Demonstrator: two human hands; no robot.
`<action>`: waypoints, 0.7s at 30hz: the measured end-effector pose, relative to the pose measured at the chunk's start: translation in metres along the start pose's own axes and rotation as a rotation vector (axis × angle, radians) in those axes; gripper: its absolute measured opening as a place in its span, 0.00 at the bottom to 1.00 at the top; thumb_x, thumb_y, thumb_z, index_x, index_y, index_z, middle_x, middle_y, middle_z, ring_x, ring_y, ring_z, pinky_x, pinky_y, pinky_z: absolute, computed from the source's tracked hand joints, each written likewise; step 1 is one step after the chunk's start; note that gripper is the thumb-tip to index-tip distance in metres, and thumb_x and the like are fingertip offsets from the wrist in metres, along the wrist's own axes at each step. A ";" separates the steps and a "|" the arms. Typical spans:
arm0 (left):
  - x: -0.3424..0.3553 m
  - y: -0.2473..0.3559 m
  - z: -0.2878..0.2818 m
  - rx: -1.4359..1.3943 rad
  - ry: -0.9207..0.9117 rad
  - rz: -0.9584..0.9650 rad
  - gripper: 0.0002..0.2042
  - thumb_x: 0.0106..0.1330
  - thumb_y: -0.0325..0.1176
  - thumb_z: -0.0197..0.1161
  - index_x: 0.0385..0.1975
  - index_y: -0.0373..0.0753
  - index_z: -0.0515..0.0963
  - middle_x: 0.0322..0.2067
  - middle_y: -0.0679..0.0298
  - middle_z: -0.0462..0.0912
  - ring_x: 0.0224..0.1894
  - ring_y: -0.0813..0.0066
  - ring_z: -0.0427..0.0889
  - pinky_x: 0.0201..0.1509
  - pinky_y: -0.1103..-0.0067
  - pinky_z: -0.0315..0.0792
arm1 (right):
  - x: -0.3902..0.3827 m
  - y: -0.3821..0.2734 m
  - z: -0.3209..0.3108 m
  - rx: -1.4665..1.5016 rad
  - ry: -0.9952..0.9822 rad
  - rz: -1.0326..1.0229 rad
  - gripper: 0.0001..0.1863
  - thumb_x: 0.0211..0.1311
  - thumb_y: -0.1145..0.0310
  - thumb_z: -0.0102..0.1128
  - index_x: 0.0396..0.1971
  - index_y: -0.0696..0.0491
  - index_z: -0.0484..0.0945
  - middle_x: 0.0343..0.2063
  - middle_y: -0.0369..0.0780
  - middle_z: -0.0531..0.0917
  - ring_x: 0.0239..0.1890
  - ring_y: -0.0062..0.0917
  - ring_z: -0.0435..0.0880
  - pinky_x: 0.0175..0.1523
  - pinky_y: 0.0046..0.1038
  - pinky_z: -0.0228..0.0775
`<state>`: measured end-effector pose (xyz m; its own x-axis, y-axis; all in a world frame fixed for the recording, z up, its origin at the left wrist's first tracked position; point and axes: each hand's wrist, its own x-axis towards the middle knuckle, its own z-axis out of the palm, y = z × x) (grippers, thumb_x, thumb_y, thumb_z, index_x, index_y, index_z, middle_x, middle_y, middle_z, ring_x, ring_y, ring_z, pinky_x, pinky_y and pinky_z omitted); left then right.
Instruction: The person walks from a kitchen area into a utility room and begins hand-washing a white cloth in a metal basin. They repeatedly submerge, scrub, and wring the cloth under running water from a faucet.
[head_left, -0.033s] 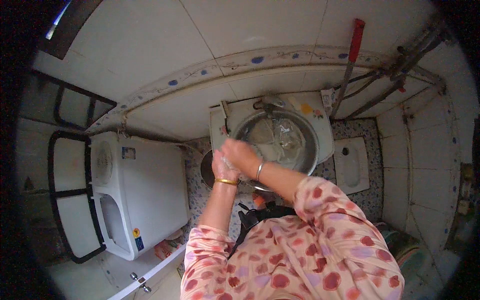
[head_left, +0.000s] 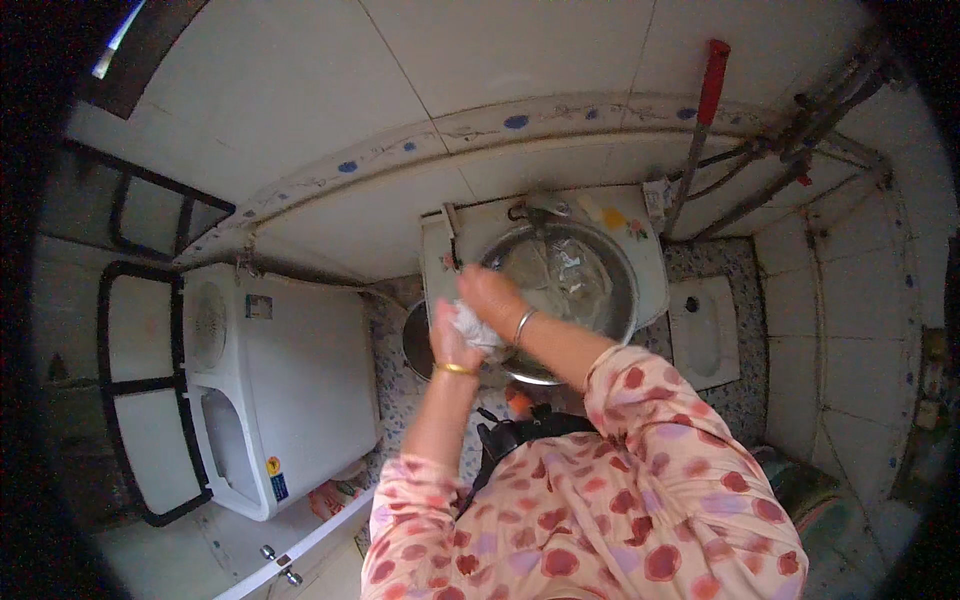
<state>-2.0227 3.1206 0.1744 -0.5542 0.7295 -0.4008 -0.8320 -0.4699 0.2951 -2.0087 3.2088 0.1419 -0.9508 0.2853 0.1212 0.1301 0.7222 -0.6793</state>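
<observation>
A bunched white cloth (head_left: pixel 474 329) sits between my two hands, over the left rim of a metal basin (head_left: pixel 626 300). My left hand (head_left: pixel 450 338), below a gold-coloured bangle, is closed around the cloth's left side. From above, my right hand (head_left: pixel 490 298), with a silver-coloured bangle at the wrist, presses on it with curled fingers. Inside the basin lies pale, wet, crumpled material (head_left: pixel 565 280) with shiny highlights; its kind is hard to make out. The basin rests in a white washstand (head_left: pixel 648 255), under a tap (head_left: pixel 540 215).
Left of me stands a white washing machine (head_left: pixel 310 370). A dark round pot or bucket (head_left: pixel 417 340) is partly hidden beside the washstand. On the right, a squat toilet (head_left: pixel 702 325) is set in the floor, and a red-handled tool (head_left: pixel 711 85) leans against the tiled wall.
My hands have parted slightly, and more of the white cloth shows between them. My right hand has shifted a little to the right.
</observation>
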 end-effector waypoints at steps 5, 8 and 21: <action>-0.006 0.035 0.010 0.187 0.235 0.108 0.20 0.65 0.50 0.41 0.33 0.37 0.68 0.33 0.57 0.76 0.39 0.60 0.76 0.46 0.66 0.70 | 0.008 0.027 -0.029 0.702 -0.161 0.275 0.20 0.49 0.56 0.56 0.35 0.59 0.72 0.24 0.50 0.77 0.29 0.38 0.77 0.36 0.33 0.69; -0.009 0.068 -0.018 0.144 0.237 0.200 0.15 0.64 0.47 0.48 0.23 0.42 0.67 0.24 0.63 0.73 0.31 0.67 0.75 0.39 0.68 0.72 | -0.002 0.026 -0.076 0.775 -0.277 0.168 0.22 0.47 0.55 0.59 0.34 0.58 0.73 0.25 0.47 0.78 0.31 0.32 0.78 0.37 0.30 0.69; -0.029 0.078 -0.014 1.511 -0.001 0.218 0.06 0.55 0.31 0.59 0.26 0.37 0.70 0.26 0.72 0.70 0.28 0.84 0.67 0.33 0.85 0.65 | -0.012 0.034 -0.088 1.414 -0.294 0.410 0.17 0.55 0.66 0.52 0.43 0.59 0.69 0.37 0.37 0.76 0.38 0.21 0.75 0.41 0.23 0.68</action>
<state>-2.0720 3.0559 0.1965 -0.6580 0.7160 -0.2332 0.0694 0.3661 0.9280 -1.9678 3.2854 0.1809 -0.9600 0.0541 -0.2746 0.1856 -0.6112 -0.7694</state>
